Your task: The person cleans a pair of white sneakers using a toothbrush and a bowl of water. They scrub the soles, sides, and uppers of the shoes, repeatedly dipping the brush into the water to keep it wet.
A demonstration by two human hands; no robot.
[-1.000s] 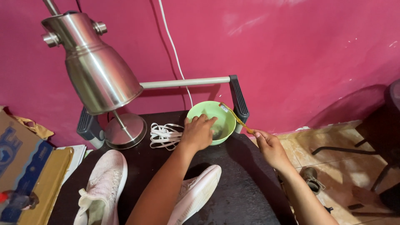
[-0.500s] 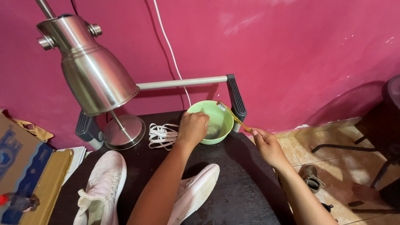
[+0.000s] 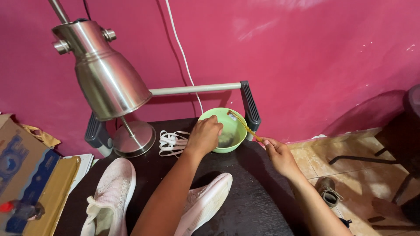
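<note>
Left hand [image 3: 204,135]: you curled it, knuckles up, gripping the near rim of the round green plastic bowl [image 3: 235,131].
Right hand [image 3: 280,156]: you pinched the thin yellow brush handle [image 3: 246,127], its tip inside that bowl.

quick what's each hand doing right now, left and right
Left hand: curled over the rim of the green bowl; grip cannot be told.
Right hand: closed on a thin yellow-handled tool reaching into the bowl.

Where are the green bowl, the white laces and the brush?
green bowl [image 3: 238,126], head view, inner right wall.
white laces [image 3: 171,143], head view, middle of the bundle.
brush [image 3: 245,125], head view, mid-handle.
</note>
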